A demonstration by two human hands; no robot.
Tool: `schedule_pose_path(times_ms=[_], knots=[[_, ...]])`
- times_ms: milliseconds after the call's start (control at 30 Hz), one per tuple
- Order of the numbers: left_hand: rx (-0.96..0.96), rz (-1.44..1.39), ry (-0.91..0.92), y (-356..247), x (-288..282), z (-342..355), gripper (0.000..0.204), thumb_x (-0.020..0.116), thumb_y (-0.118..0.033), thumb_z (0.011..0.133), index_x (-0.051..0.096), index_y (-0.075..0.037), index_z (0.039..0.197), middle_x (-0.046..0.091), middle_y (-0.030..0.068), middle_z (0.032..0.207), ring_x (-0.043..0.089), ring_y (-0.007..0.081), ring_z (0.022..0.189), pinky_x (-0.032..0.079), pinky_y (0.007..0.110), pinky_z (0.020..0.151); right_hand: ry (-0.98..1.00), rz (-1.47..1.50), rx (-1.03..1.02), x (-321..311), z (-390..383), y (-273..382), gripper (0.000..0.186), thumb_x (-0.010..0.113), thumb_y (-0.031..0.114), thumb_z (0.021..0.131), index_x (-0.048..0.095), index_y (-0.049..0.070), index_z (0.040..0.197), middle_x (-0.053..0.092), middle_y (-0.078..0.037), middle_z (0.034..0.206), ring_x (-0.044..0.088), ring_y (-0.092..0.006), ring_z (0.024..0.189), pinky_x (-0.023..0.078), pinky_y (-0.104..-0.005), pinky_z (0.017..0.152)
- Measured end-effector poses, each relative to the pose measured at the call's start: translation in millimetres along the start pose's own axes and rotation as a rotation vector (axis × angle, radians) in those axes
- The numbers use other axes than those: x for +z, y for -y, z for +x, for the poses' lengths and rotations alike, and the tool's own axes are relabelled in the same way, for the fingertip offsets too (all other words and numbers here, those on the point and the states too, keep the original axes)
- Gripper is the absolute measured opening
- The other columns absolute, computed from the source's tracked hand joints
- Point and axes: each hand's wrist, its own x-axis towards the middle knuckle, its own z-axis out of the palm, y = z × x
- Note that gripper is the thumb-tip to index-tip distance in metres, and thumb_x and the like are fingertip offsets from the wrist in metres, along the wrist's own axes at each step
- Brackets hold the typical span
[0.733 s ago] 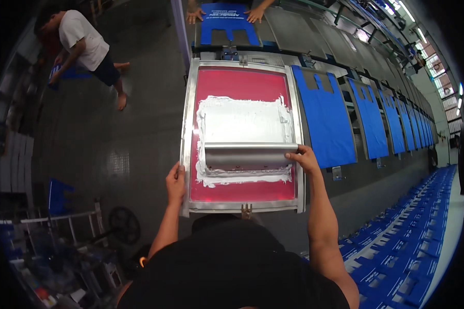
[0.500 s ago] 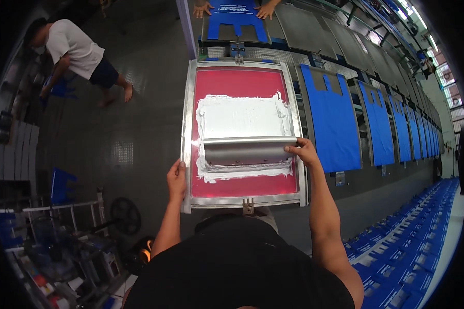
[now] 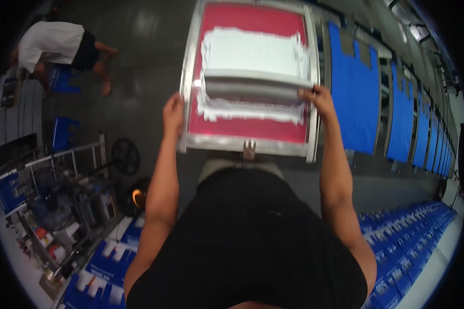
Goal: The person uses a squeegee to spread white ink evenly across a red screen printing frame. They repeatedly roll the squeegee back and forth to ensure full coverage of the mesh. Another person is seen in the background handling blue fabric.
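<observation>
**Both hands on the printing frame**

I had my left hand curled around the left rail of the metal-framed printing screen, fingers wrapped over the edge, apparently to steady it. My right hand sat at the right rail, closed on the end of the grey squeegee that lay across the red mesh. That grip looked chosen so one hand carried the frame while the other kept the blade from sliding through the white ink.

The frame was straight ahead of my chest, its long axis running away from me, near edge toward my body. The squeegee's long axis crossed it, left to right.

Blue bags lay in a row to my right. Another person bent over at far left.
</observation>
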Motion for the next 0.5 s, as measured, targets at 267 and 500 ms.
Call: schedule_pose_path(times_ms=[267,500], knots=[[-0.038,-0.125,0.032,25,-2,7,0.043,0.062,-0.031,0.096,0.059,0.001,0.124,0.067,0.0072,0.101,0.059,0.0099,0.088,0.047,0.023,0.079,0.036,0.122,-0.003,20,-5,-27,0.039,0.083,0.016,0.072,0.07,-0.001,0.104,0.068,-0.005,0.087,0.06,-0.0113,0.081,0.047,-0.026,0.077],[-0.05,-0.093,0.057,18,1,7,0.044,0.061,-0.029,0.096,0.056,0.002,0.127,0.067,0.0078,0.1,0.059,0.009,0.086,0.048,0.024,0.077,-0.009,0.162,0.01,22,-3,-30,0.038,0.083,0.016,0.072,0.07,-0.001,0.103,0.068,-0.005,0.086,0.061,-0.012,0.081,0.047,-0.0264,0.078]])
